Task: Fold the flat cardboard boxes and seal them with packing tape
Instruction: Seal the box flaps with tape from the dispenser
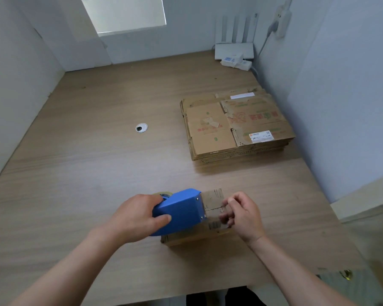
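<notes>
Blue plastic fills the left hand (139,215): its fingers wrap over the top of a tape dispenser (181,213) and its thumb presses along the near side, a firm grip. The roll of tape (163,193) peeks out just behind those fingers. The dispenser lies on top of a small folded cardboard box (212,203), with its mouth pointing right across the box's closed flaps. The right hand (244,215) sits at the box's right end with its fingers curled. Thumb and forefinger pinch what looks like the free end of clear tape (224,212) drawn from the dispenser's mouth, though the strip is glossy and hard to make out. The box rests on a pale wood-grain table (97,151), near its front edge. Well behind it, toward the right wall, lies a stack of flat cardboard boxes (234,124); the top one is worn, printed in red and green, and carries a white shipping label (261,136). A round cable grommet (141,127) is set into the tabletop to the left of the stack. In the far right corner a white router (233,50) stands with its antennas up, and a white power strip (237,62) lies just in front of it.
</notes>
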